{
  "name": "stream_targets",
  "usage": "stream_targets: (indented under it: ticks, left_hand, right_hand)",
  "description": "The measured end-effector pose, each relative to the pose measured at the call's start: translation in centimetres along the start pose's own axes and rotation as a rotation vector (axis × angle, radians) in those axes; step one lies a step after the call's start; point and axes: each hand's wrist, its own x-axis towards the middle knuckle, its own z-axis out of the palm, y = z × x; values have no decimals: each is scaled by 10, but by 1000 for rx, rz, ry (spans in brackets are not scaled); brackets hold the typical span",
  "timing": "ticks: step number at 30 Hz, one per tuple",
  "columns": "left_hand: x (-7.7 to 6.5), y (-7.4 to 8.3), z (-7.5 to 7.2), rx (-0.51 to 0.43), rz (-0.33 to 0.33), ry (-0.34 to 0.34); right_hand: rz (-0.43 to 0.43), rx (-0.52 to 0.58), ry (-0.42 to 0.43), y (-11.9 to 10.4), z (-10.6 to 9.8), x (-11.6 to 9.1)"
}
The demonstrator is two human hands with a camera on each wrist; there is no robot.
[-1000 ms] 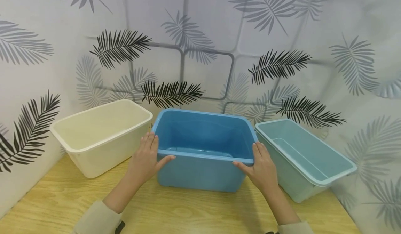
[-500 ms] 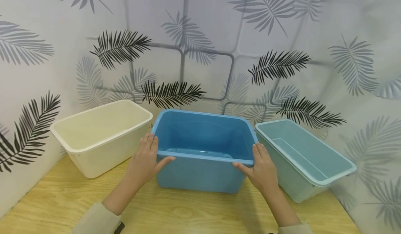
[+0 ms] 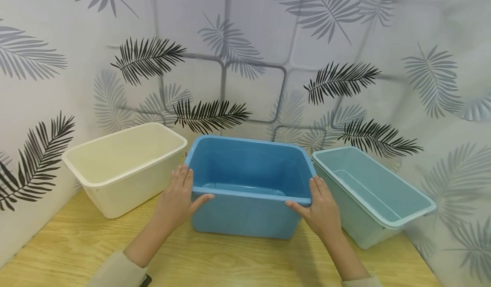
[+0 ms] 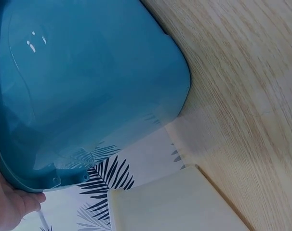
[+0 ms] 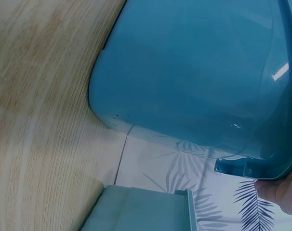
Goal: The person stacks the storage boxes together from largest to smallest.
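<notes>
Both hands clamped on the blue bin [image 3: 245,216] — left grip [image 3: 176,199] on its left near rim corner, right grip [image 3: 322,206] on the right one, thumbs along the front edge. Bin sits mid-tabletop [image 3: 230,259], opening up, between the cream bin [image 3: 140,193] on my left and the pale green bin [image 3: 354,218] on my right. Leaf-print wall [image 3: 264,91] behind.
</notes>
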Motion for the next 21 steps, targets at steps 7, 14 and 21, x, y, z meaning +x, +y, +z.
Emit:
stream_targets:
  ticks: [7,14,21]
  left_hand:
    - [-2,1,-1,6,-2,4]
    - [-4,1,-2,10,1,12]
    - [-6,2,-2,31,-1,24]
  right_hand:
    - [-7,-2,11,0,0,-2]
    - [-34,-1,60,0,1,-4]
    - [-38,0,68,-2,-1,-6]
